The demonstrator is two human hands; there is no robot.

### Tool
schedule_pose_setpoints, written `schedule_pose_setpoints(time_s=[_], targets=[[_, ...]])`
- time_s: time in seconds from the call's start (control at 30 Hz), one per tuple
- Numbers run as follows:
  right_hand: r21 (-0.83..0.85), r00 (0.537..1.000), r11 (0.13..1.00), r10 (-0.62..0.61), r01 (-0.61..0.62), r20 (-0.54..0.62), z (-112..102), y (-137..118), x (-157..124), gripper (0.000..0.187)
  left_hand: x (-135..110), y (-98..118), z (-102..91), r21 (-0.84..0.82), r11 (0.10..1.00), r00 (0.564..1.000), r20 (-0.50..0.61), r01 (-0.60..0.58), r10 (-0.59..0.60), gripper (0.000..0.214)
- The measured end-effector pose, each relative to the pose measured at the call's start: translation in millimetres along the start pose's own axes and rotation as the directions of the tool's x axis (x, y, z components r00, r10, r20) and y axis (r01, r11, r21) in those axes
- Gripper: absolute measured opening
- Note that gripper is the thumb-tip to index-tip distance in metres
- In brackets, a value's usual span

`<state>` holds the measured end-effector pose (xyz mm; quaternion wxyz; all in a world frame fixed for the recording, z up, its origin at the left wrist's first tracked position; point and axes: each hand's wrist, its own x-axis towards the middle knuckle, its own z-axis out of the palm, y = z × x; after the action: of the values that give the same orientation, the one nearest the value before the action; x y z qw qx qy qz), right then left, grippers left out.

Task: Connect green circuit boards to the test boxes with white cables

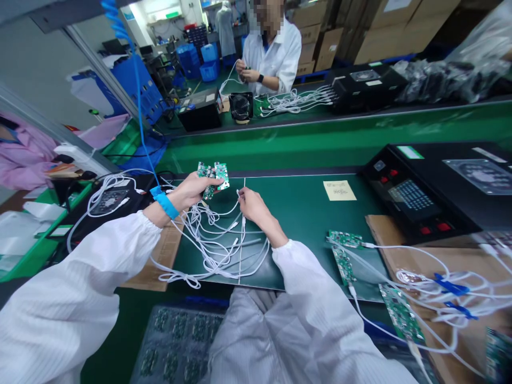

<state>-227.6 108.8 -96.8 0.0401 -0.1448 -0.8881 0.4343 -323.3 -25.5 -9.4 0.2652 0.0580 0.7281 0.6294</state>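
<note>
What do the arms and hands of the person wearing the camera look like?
The sleeves are loose and white, with gathered cuffs. The left hand and right hand wear no gloves. On the left there's a bright blue wrist strap, joined to a blue cord that coils higher up.

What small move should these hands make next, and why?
Perhaps bring the right hand toward the left hand: the right seems to pinch a white cable end, while the left holds green circuit boards just apart from it. Other boards, lying at the right, have white cables plugged in.
</note>
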Motion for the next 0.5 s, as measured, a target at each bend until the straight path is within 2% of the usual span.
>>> schedule_pose_setpoints(time_s=[0.07,0.13,0.2,0.27,0.33,0.4,0.5], targets=[[0.124,0.989,0.981,-0.147,0.148,-0.014,-1,4,-5,0.046,1,-1,-2.8,0.048,0.999,1.000,0.018,0.015,-0.016,0.025],[0.178,0.971,0.955,-0.240,0.239,-0.020,-2,6,-10,0.047,0,1,-7.2,0.135,0.988,0.990,0.111,0.071,-0.087,0.028],[0.135,0.969,0.960,-0.245,0.247,-0.027,-3,8,-15,0.038,-4,4,-11.7,0.250,0.961,0.952,0.247,0.121,-0.184,0.035],[0.027,0.970,0.970,-0.242,0.242,-0.013,-3,10,-20,0.032,-11,8,-14.5,0.359,0.924,0.907,0.332,0.133,-0.260,0.045],[-0.100,0.959,0.954,-0.278,0.283,0.058,-3,14,-26,0.030,-17,10,-15.3,0.462,0.873,0.877,0.339,0.159,-0.339,0.054],[-0.180,0.931,0.917,-0.332,0.357,0.154,-4,19,-34,0.034,-21,11,-13.9,0.510,0.844,0.881,0.307,0.169,-0.361,0.057],[-0.221,0.910,0.888,-0.361,0.402,0.205,-6,21,-46,0.049,-25,13,-7.1,0.532,0.828,0.878,0.295,0.178,-0.378,0.059]])
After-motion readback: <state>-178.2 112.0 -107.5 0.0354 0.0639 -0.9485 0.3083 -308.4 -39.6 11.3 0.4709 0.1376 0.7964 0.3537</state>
